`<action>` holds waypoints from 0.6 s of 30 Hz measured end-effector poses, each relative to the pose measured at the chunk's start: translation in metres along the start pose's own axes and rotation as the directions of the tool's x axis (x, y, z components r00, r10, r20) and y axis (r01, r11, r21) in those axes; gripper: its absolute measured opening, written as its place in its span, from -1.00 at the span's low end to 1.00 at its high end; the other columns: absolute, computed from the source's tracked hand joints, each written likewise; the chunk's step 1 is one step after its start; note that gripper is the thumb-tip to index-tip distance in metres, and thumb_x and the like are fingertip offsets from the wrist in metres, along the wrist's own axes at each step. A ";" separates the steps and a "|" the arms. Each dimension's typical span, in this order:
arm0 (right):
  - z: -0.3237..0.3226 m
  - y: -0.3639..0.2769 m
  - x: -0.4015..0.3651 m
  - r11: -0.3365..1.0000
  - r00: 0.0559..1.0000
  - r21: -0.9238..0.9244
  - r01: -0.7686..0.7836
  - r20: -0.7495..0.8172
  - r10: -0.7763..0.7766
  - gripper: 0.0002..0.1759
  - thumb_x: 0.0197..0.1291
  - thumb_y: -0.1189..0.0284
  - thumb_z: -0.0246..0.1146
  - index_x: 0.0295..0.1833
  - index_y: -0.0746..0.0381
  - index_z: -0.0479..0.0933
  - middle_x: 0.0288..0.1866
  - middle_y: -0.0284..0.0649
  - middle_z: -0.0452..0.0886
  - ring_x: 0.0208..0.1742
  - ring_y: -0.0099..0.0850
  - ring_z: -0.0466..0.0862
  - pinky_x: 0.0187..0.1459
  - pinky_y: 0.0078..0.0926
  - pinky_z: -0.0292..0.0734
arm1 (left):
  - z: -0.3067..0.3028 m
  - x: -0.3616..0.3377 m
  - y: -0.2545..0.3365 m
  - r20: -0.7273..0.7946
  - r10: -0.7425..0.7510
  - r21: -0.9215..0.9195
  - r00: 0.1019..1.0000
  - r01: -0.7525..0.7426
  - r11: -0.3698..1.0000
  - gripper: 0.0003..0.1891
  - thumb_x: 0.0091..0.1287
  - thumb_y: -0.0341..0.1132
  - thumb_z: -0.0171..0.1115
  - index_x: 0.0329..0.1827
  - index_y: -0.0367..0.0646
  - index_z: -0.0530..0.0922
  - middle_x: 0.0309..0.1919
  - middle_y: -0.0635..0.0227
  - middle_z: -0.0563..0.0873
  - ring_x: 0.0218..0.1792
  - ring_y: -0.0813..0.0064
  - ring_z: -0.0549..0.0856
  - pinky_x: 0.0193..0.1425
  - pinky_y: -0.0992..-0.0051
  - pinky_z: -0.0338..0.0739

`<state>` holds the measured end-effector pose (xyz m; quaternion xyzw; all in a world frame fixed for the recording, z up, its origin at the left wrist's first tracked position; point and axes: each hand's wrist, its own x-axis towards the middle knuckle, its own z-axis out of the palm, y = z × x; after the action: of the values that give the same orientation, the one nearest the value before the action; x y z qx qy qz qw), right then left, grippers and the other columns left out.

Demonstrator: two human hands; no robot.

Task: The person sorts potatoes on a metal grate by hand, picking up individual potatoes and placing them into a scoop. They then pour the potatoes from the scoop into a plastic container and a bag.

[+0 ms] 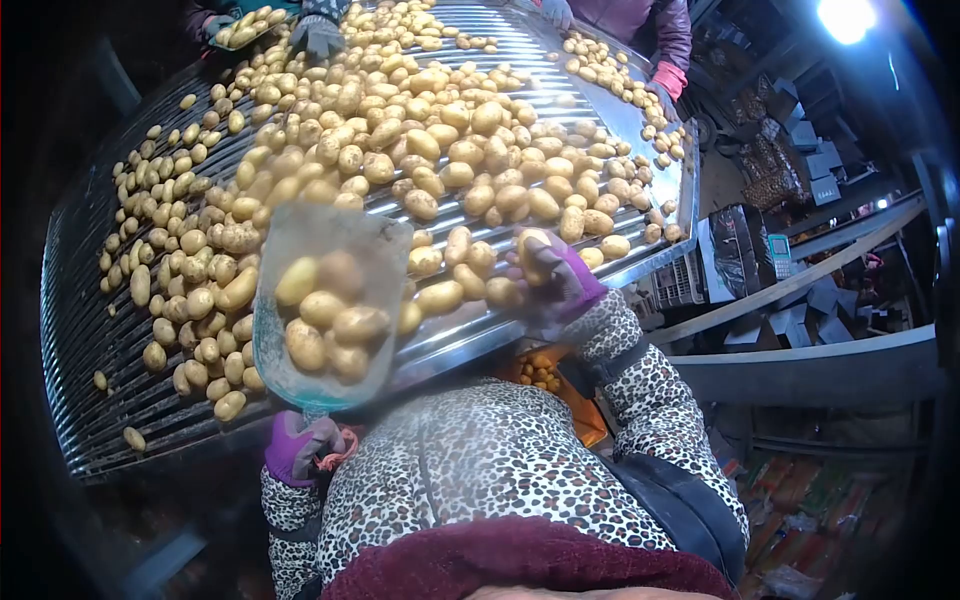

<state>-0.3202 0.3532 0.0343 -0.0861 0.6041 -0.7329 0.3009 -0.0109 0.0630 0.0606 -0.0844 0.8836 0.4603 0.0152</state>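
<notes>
My left hand, in a purple and grey glove, is closed round the handle of a translucent greenish plastic scoop. Several potatoes lie in the scoop, which is held over the near edge of the ribbed metal table. At the table's front right, my right hand, gloved the same way, has its fingers curled round a potato. Loose potatoes lie between the scoop and my right hand. Some of the right fingers are blurred.
A big heap of potatoes covers the table's middle. Across it, one person's gloved hand is beside another scoop; a second person's sleeve shows at right. An orange container holding potatoes stands below the near edge.
</notes>
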 end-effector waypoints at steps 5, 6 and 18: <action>0.001 -0.013 0.012 0.978 0.988 0.152 -0.145 -0.027 0.151 -0.62 0.33 0.21 0.18 0.16 0.13 0.37 -0.12 -0.25 0.53 -0.18 -0.47 0.63 -0.24 -0.59 0.61 | -0.001 0.000 0.009 0.011 -0.156 -0.121 0.988 0.156 0.980 -0.82 0.40 -0.37 0.05 -0.38 -0.15 0.56 -0.40 0.35 0.54 -0.30 0.45 0.62 -0.19 0.49 0.51; -0.002 -0.013 0.015 0.980 0.993 0.160 -0.119 0.035 0.114 -0.63 0.32 0.20 0.19 0.12 0.15 0.38 -0.16 -0.28 0.53 -0.21 -0.50 0.62 -0.28 -0.62 0.60 | 0.000 0.001 0.008 0.056 -0.307 -0.413 0.950 0.302 0.859 -0.79 0.41 -0.35 0.02 -0.39 -0.14 0.56 -0.40 0.35 0.54 -0.32 0.43 0.61 -0.19 0.48 0.51; -0.058 -0.022 0.002 0.993 0.991 0.112 -0.034 -0.123 0.048 -0.53 0.34 0.29 0.12 0.27 0.27 0.30 0.01 -0.02 0.50 -0.10 -0.31 0.62 -0.18 -0.40 0.67 | -0.002 0.002 -0.001 0.105 -0.219 -0.240 0.970 0.239 0.941 -0.64 0.46 -0.15 -0.06 -0.41 -0.24 0.44 -0.48 0.35 0.58 -0.42 0.54 0.56 -0.20 0.53 0.48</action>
<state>-0.3571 0.4026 0.0394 -0.0107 0.5822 -0.7628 0.2813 -0.0128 0.0609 0.0609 -0.1702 0.8012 0.5663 0.0917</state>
